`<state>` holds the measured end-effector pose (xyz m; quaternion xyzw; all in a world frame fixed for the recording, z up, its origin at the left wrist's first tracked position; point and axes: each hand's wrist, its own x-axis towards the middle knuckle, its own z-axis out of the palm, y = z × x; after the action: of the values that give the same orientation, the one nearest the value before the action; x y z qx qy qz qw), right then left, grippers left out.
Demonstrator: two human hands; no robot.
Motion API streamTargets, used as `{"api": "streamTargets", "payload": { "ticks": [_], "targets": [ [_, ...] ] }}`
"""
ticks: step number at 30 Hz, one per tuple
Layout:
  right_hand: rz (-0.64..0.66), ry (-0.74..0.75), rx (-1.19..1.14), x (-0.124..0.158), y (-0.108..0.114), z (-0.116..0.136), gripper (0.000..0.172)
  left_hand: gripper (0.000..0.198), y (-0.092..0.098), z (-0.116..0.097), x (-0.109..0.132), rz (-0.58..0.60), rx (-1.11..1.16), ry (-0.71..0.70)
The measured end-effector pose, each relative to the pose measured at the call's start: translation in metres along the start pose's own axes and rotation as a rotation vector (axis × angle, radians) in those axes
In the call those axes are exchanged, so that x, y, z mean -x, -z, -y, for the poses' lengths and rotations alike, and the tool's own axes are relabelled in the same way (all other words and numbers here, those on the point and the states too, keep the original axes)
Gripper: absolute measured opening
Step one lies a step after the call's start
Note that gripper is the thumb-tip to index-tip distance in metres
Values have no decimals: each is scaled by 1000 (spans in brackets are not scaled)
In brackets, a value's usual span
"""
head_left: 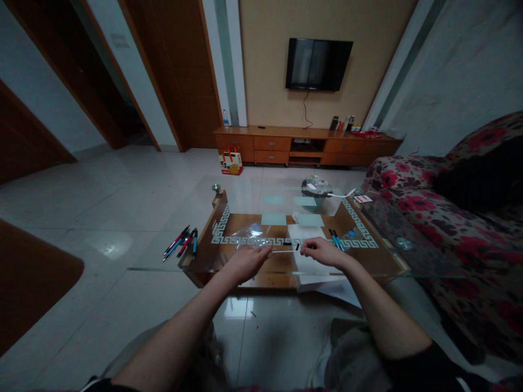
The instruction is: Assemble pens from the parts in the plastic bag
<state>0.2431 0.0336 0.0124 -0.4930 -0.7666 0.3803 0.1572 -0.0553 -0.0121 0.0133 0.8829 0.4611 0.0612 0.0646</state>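
My left hand (pixel 254 258) is closed over the glass table, its fingertips on one end of a thin white stick that looks like a pen refill (pixel 283 251). The stick points right toward my right hand (pixel 322 252). That hand is curled into a pinch, with a small black piece (pixel 297 247) at its fingertips. Another short black piece (pixel 287 244) lies just beyond the stick. Several pens (pixel 180 243) in red, blue and black lie at the table's left. More blue-and-black pens (pixel 335 239) rest beside my right hand. A clear plastic bag (pixel 250 235) is behind my left hand.
The glass table (pixel 245 197) has a wooden shelf below it, with a white box (pixel 308 267) under the glass. A bowl-like container covered with a grey bag (pixel 316 185) stands at the far right. A flowered sofa (pixel 412 188) is to the right; a TV cabinet (pixel 272 142) stands ahead.
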Motion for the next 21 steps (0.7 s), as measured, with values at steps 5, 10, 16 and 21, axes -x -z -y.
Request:
{"api": "streamTargets", "payload": {
  "ticks": [5,10,16,21],
  "targets": [
    [-9,-68,181,-1,0,-23,20,37,-1,1,0,31,-11,39],
    [-42,-179,435,-1,-3,-27,16,42,-5,0,0,60,-21,33],
    [-55,-246,558,-3,-7,-31,17,43,-13,5,-2,117,8,111],
    [-84,-312,597,-1,-5,-29,20,30,-18,9,-8,113,-30,130]
  ]
}}
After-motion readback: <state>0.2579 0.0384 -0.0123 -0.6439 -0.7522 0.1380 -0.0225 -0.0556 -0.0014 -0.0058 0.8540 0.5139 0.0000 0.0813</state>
